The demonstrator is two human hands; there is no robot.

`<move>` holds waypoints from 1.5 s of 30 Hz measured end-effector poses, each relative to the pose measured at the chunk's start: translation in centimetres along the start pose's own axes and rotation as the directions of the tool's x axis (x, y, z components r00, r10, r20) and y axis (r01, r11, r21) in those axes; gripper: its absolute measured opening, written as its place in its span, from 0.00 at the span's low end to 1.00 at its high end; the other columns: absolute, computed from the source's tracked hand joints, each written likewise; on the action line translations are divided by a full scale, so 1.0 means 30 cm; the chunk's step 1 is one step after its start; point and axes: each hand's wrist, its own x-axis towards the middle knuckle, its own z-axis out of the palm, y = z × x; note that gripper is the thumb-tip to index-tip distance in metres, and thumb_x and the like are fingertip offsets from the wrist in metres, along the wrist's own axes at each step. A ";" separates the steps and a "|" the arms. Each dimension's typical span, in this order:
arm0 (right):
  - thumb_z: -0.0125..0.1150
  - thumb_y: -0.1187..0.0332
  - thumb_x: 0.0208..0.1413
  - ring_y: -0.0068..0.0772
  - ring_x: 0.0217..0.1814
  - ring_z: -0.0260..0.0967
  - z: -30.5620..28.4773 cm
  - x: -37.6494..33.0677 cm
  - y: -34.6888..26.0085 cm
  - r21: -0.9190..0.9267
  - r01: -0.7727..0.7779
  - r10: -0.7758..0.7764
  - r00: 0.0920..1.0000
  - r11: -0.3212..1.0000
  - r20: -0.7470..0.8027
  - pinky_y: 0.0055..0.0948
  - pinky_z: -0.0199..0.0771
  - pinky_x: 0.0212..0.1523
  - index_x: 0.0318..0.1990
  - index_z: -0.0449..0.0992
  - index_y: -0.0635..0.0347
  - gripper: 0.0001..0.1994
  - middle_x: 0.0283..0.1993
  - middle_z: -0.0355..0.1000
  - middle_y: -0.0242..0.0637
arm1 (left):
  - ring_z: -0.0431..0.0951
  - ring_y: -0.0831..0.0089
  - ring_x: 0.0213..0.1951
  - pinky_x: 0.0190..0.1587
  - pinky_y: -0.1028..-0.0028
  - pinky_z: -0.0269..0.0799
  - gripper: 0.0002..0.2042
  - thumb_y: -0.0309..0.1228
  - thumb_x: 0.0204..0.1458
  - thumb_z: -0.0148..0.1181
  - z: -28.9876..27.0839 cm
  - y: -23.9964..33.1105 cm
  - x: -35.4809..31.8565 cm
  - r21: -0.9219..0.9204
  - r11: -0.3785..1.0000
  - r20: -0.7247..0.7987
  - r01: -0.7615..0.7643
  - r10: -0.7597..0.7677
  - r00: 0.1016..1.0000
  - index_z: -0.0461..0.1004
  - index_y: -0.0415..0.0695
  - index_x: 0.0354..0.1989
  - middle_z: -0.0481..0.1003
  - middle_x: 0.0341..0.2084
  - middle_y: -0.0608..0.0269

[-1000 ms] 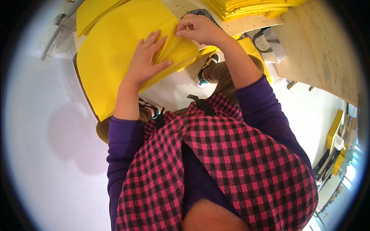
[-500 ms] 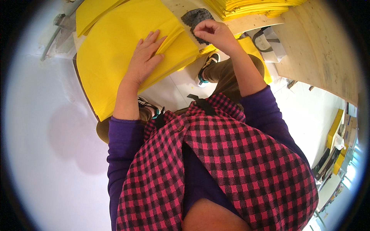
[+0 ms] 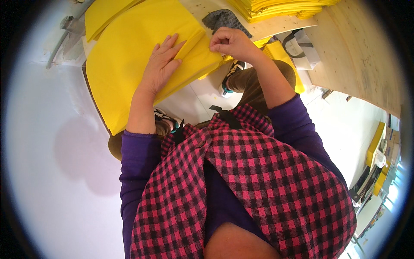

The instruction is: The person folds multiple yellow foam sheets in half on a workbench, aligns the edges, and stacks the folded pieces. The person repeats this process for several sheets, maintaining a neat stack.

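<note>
A large yellow sheet (image 3: 125,56) lies over the edge of a light wooden table (image 3: 358,47), partly folded. My left hand (image 3: 161,64) rests flat on it, fingers spread, pressing the fold down. My right hand (image 3: 228,43) pinches the sheet's right edge near the table's rim, fingers closed on the material. A dark grey patterned cloth (image 3: 224,19) lies on the table just beyond my right hand.
A stack of yellow sheets (image 3: 276,6) sits at the table's far edge. A white bag with dark handles (image 3: 299,47) stands under the table by my knee. My sneakers (image 3: 228,80) rest on the white floor (image 3: 56,151). Yellow items line the far right.
My right hand has moved right and down along the yellow sheet's edge, uncovering the grey cloth. My left hand has stayed flat on the sheet.
</note>
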 end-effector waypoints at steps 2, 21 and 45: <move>0.64 0.73 0.50 0.20 0.34 0.64 -0.007 0.008 -0.011 -0.040 0.014 -0.014 1.000 0.999 0.012 0.20 0.65 0.36 0.32 0.77 0.62 0.04 0.32 0.66 0.27 | 0.53 0.53 0.68 0.69 0.55 0.40 0.25 0.38 0.52 0.47 0.000 0.000 -0.001 0.003 1.000 0.001 -0.001 0.001 1.000 0.67 0.48 0.60 0.57 0.65 0.52; 0.62 0.64 0.54 0.19 0.28 0.65 -0.012 0.117 -0.134 -0.181 -0.002 -0.001 1.000 0.983 -0.018 0.22 0.67 0.30 0.34 0.77 0.61 0.09 0.28 0.70 0.28 | 0.50 0.54 0.69 0.69 0.56 0.40 0.28 0.41 0.50 0.56 -0.005 0.013 -0.002 0.111 0.993 0.024 -0.037 0.035 0.999 0.67 0.46 0.61 0.55 0.66 0.50; 0.62 0.68 0.52 0.22 0.34 0.67 -0.036 0.057 -0.056 -0.186 0.075 -0.061 0.995 0.980 0.079 0.22 0.68 0.35 0.33 0.75 0.62 0.07 0.32 0.67 0.29 | 0.51 0.55 0.69 0.69 0.56 0.40 0.23 0.38 0.55 0.51 -0.002 -0.012 0.002 -0.027 1.000 0.016 -0.006 0.006 1.000 0.69 0.43 0.58 0.56 0.66 0.54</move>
